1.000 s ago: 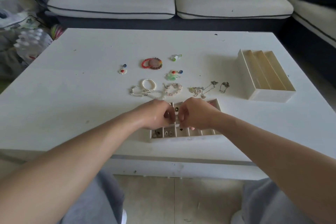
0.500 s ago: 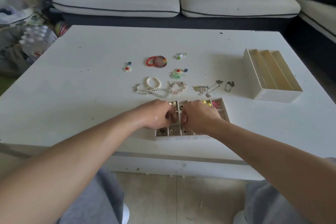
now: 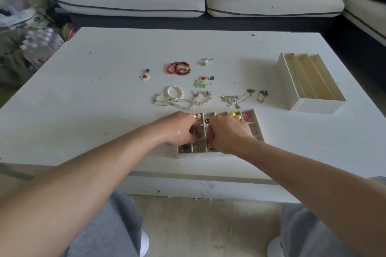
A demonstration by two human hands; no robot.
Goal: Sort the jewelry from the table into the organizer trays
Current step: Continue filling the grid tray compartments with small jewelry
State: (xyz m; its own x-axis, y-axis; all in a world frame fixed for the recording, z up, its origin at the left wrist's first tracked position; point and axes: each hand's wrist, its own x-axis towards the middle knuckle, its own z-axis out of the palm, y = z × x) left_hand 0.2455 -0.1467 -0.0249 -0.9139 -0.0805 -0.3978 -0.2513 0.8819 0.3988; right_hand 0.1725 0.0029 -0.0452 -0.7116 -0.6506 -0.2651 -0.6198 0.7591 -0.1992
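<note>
Head view: left hand and right hand curled together over the compartment tray; contents unclear. Seat the small piece in one cell before releasing.

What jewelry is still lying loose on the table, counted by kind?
Beaded bracelets: 5 (two reddish, one pearl, one pink, one clear)
Silver chains: 3
Flower or drop earrings: 4
Total: 12, though the tangled chains are hard to separate.
</note>
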